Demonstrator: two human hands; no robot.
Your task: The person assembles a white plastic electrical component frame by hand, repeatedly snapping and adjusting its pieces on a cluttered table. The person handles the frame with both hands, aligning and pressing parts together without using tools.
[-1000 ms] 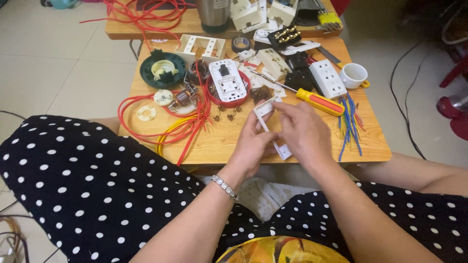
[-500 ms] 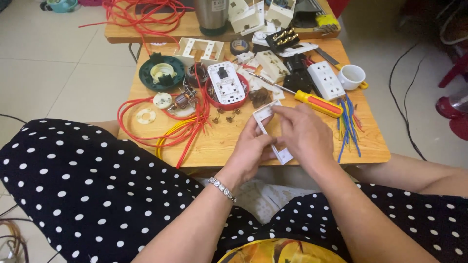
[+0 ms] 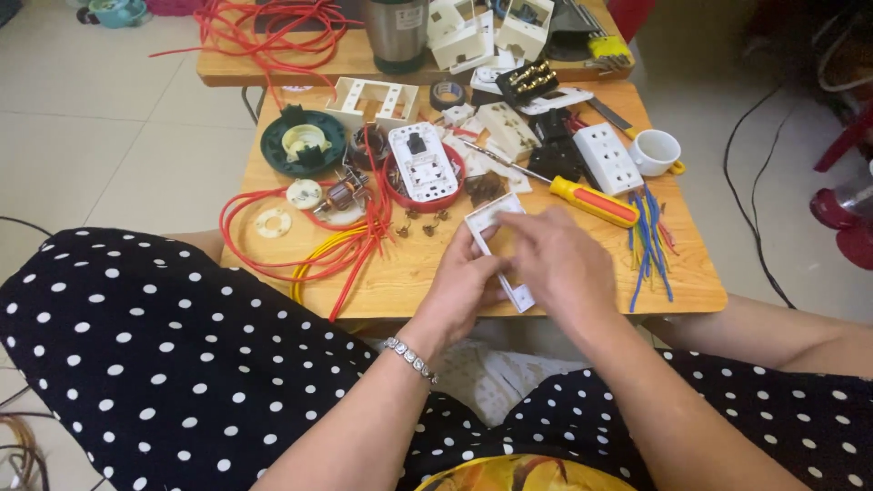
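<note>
Both hands meet over the near edge of a small wooden table (image 3: 409, 273). My left hand (image 3: 468, 286) and my right hand (image 3: 559, 264) together grip a white rectangular plastic frame (image 3: 496, 218), a switch or socket faceplate, held tilted just above the tabletop. My right hand covers most of the frame's middle; its top end and lower corner stick out. A silver bracelet (image 3: 409, 356) sits on my left wrist.
A yellow-handled screwdriver (image 3: 591, 200) lies just beyond my right hand. Red and yellow wires (image 3: 341, 241) coil at the left; blue wire pieces (image 3: 647, 245) lie at the right. A red dish with a white socket part (image 3: 423, 168), a green round part (image 3: 303, 144), a white cup (image 3: 657, 152) stand farther back.
Both hands with the white frame have come slightly lower and nearer the table's front edge; my right hand now covers more of the frame.
</note>
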